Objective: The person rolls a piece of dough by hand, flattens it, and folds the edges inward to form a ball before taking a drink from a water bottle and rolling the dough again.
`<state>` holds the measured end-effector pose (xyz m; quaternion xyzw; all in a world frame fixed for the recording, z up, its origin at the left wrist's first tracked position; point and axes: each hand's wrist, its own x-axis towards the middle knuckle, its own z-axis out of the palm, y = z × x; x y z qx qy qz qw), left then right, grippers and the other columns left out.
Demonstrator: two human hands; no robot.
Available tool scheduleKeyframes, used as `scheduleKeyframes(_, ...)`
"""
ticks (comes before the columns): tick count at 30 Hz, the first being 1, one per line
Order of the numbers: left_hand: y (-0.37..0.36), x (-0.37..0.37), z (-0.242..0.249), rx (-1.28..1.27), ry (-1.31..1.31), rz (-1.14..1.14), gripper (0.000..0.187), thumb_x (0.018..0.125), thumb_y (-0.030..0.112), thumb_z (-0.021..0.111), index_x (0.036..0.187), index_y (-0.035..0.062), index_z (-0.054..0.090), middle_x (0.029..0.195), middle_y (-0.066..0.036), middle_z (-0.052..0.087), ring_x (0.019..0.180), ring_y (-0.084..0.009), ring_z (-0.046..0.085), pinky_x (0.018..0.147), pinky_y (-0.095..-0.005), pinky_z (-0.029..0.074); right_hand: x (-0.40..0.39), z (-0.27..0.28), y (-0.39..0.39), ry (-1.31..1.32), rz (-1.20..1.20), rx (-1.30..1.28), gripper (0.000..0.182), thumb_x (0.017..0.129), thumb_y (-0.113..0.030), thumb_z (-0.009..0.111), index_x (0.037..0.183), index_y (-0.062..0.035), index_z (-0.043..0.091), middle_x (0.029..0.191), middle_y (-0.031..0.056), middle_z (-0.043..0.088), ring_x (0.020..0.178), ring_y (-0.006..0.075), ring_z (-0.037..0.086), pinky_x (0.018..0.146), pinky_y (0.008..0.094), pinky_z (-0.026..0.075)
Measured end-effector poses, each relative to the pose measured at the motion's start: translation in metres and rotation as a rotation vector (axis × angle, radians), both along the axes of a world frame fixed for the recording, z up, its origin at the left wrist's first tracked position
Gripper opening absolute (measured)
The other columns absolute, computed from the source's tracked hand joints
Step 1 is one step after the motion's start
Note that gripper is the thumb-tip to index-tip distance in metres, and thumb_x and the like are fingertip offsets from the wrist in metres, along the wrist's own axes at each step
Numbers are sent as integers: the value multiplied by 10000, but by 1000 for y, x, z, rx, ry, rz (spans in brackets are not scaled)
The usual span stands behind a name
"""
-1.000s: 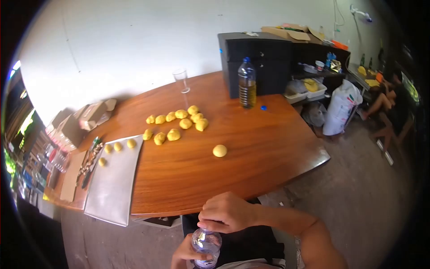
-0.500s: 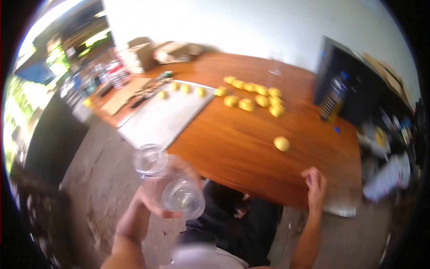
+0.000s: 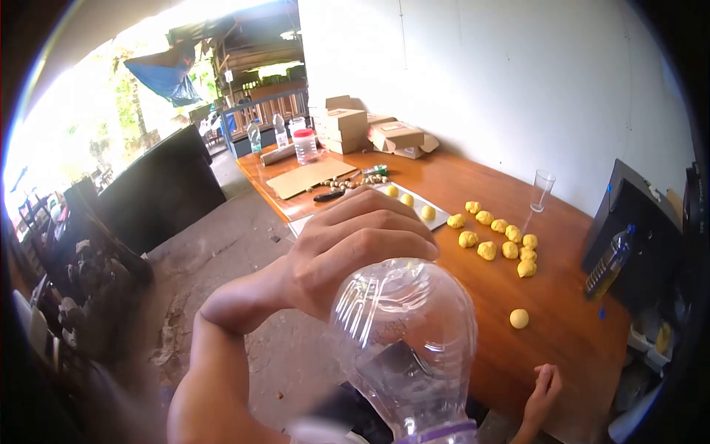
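Observation:
My left hand is raised close to the camera, its fingers wrapped round the base of a clear plastic bottle. The bottle is tipped, with its purple-rimmed neck pointing down toward the bottom edge. My right hand is at the front edge of the wooden table, its fingers bent together; whether it holds anything is hidden. Beyond it a smooth yellow ball rests on the table. Several rough yellow lumps lie farther back, and a few yellow balls are on the white sheet.
An empty glass stands near the wall. At the right are a bottle of yellow liquid and a dark box. Cardboard boxes, a red-lidded jar, a brown board and a black-handled tool lie toward the far left.
My left hand has lifted the bottle up toward the camera and turned its neck downward. The view has shifted, showing more of the wall and background. My right hand remains near the table edge.

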<state>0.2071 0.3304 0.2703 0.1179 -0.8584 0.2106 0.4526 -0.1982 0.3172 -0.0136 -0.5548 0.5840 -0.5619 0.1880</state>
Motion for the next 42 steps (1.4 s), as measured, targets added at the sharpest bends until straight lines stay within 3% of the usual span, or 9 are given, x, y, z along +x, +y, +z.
scheduleKeyframes(13, -9, -5, 47, -504, 4, -35, 316, 778, 209, 809, 996, 18, 682, 873, -101, 743, 852, -245, 728, 752, -354, 576, 3, 2, 1, 43, -4, -138, 217, 1054, -170, 582, 1080, 35, 648, 952, 38, 615, 877, 114, 545, 802, 264, 456)
scheduleKeyframes(15, -3, 2, 47, -364, -76, 47, 538, 768, 268, 885, 1180, 120, 572, 1061, -100, 736, 1050, -287, 699, 942, -448, 563, 1, -2, -1, 7, -17, -155, 244, 1036, -147, 617, 1193, 35, 659, 1030, 34, 614, 908, 115, 561, 834, 261, 466)
scheduleKeyframes(18, -15, -5, 55, -617, 17, -43, 285, 790, 197, 801, 984, 27, 681, 861, -87, 743, 833, -233, 725, 749, -326, 572, -2, -3, -4, 23, -11, -178, 291, 1023, -128, 639, 1263, 37, 645, 1036, 26, 591, 861, 106, 565, 794, 248, 480)
scheduleKeyframes(21, -13, -5, 58, -634, 36, -39, 273, 799, 196, 795, 984, 31, 681, 856, -83, 743, 832, -230, 725, 752, -328, 572, 3, 14, 6, -60, -16, 6, 327, 1001, -106, 668, 1290, 44, 637, 1007, 23, 567, 812, 96, 562, 742, 232, 490)
scheduleKeyframes(25, -14, 1, 66, -689, -34, -26, 274, 798, 200, 790, 988, 33, 683, 854, -81, 744, 838, -230, 728, 758, -334, 574, -1, 1, -2, -111, 32, -65, 354, 972, -63, 692, 1305, 46, 641, 986, 21, 546, 763, 97, 554, 702, 230, 495)
scheduleKeyframes(31, -19, 0, 67, -729, 24, -123, 290, 785, 204, 779, 995, 27, 683, 857, -83, 745, 839, -235, 731, 774, -340, 577, -13, -11, -8, -28, -6, -174, 399, 927, 41, 688, 1324, 37, 654, 1060, 33, 553, 916, 120, 572, 795, 258, 529)
scheduleKeyframes(34, -25, -1, 70, -728, -22, -83, 289, 788, 196, 772, 996, 15, 681, 861, -91, 746, 842, -238, 730, 774, -339, 576, -13, -7, -5, -189, 33, -146, 405, 950, 33, 650, 1355, 32, 636, 1125, 34, 544, 982, 126, 568, 859, 269, 539)
scheduleKeyframes(36, -45, -12, 80, -922, 154, -424, 284, 794, 180, 765, 1000, 5, 679, 865, -97, 746, 847, -242, 730, 769, -340, 577, -13, -6, -4, -316, 50, -119, 402, 978, 6, 614, 1379, 24, 621, 1163, 26, 532, 978, 119, 572, 897, 275, 545)
scheduleKeyframes(42, -35, -7, 87, -955, 101, -317, 280, 807, 171, 760, 1015, 1, 681, 881, -102, 748, 856, -245, 729, 769, -343, 579, -11, -5, -4, -245, 30, -126, 401, 996, -22, 609, 1396, 12, 609, 1145, 20, 537, 975, 112, 580, 920, 280, 550)
